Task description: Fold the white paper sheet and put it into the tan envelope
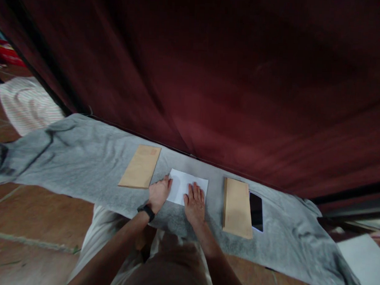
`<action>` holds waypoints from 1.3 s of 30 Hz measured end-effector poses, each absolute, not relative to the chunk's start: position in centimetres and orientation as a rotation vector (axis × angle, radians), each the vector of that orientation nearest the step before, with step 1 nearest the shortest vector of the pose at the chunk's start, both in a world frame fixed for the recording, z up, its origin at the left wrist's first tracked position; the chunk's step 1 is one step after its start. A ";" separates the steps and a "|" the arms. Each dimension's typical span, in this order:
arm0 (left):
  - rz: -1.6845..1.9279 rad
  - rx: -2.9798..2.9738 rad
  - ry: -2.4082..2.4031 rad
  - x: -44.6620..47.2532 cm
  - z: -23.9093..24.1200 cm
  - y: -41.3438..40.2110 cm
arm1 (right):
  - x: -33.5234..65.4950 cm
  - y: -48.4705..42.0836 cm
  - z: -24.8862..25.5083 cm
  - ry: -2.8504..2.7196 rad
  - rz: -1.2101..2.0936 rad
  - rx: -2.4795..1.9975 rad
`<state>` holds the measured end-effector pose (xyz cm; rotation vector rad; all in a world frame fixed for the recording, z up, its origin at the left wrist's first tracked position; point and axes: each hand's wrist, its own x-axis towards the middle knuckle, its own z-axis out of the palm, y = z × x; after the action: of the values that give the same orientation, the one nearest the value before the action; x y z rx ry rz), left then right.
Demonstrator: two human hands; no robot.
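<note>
A: Where's the white sheet (pixel 180 184), & what step?
B: On the cloth-covered surface (pixel 89 159), btwn brown envelope (pixel 141 168) & brown stack (pixel 238 208). Prob. smoothing/folding it.
A: Grip?
B: R hand (pixel 194 202) flat on it, fingers spread a bit; L hand (pixel 158 193) curled at its L edge, can't tell if pinching.
A: Next?
B: Prob. calls for L steady, R pressing evenly.

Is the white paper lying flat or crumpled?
Flat: the white paper shows straight edges on the gray cloth, right hand laid on top. Whether it is folded, I cannot tell.
</note>
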<state>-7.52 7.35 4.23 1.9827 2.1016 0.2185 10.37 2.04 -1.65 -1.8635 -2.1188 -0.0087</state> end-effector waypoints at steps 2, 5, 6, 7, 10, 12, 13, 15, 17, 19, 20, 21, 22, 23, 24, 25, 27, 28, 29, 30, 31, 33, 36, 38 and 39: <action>0.262 2.003 2.108 -7.6 4.3 7.2 | 10.3 2.0 -1.6 -2.128 -0.010 -1.874; 0.411 2.144 2.092 -7.1 4.0 6.8 | 10.1 2.1 -1.7 -2.122 -0.025 -1.867; 0.472 2.229 2.036 -6.8 3.7 6.7 | 10.1 2.1 -1.7 -2.116 -0.030 -1.863; 0.525 2.320 1.950 -6.4 3.2 6.6 | 10.1 2.1 -1.7 -2.110 -0.033 -1.859; 0.580 2.504 1.712 -5.3 1.5 6.5 | 10.2 2.0 -1.9 -2.102 -0.031 -1.848; 0.549 2.517 1.725 -4.8 0.4 6.4 | 10.4 2.0 -2.0 -2.101 -0.027 -1.843; 0.529 2.517 1.745 -4.7 -0.1 6.4 | 10.4 2.1 -2.1 -2.101 -0.022 -1.839; 0.497 2.525 1.773 -4.7 -0.6 6.5 | 10.4 2.4 -2.1 -2.093 0.000 -1.838; 0.481 2.548 1.776 -4.8 -0.8 6.5 | 10.1 3.1 -2.0 -2.079 0.054 -1.832; 0.465 2.580 1.756 -5.1 -0.8 6.4 | 9.2 4.3 -1.7 -2.065 0.130 -1.796; 0.457 2.596 1.739 -5.2 -0.8 6.4 | 8.6 5.0 -1.5 -2.060 0.165 -1.764; 0.450 2.612 1.720 -5.3 -0.9 6.4 | 7.9 5.8 -1.2 -2.067 0.194 -1.718; 0.444 2.624 1.702 -5.3 -1.0 6.4 | 7.3 6.5 -1.0 -2.075 0.214 -1.677; 0.436 2.634 1.686 -5.4 -1.1 6.4 | 6.7 7.2 -0.9 -2.088 0.228 -1.646; 0.429 2.634 1.685 -5.4 -1.3 6.4 | 6.2 7.8 -0.7 -2.096 0.237 -1.636; 0.419 2.629 1.690 -5.3 -1.4 6.4 | 5.8 8.3 -0.7 -2.099 0.241 -1.643; 0.395 2.616 1.709 -5.3 -1.6 6.5 | 5.5 8.8 -0.7 -2.094 0.239 -1.688; 0.384 2.610 1.720 -5.2 -1.6 6.5 | 5.5 8.9 -0.8 -2.089 0.232 -1.712; 0.377 2.606 1.728 -5.2 -1.6 6.5 | 5.7 8.9 -1.0 -2.084 0.220 -1.734; 0.374 2.605 1.730 -5.1 -1.5 6.6 | 5.9 8.9 -1.1 -2.080 0.201 -1.755; 0.374 2.606 1.727 -5.1 -1.4 6.5 | 6.3 8.7 -1.3 -2.079 0.177 -1.775; 0.391 2.598 1.730 -5.1 -1.2 6.5 | 7.1 8.5 -1.6 -2.081 0.126 -1.819; 0.440 2.568 1.753 -4.9 -1.0 6.5 | 8.5 8.1 -2.0 -2.096 0.071 -1.862; 0.466 2.548 1.771 -4.9 -1.1 6.5 | 9.4 7.8 -2.2 -2.093 0.037 -1.870; 0.476 2.543 1.775 -4.8 -1.1 6.5 | 9.8 7.6 -2.3 -2.087 0.019 -1.870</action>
<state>-4.85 6.46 -1.08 2.5431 1.7749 0.4756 9.79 7.64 -2.35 -1.8697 -2.0873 0.0189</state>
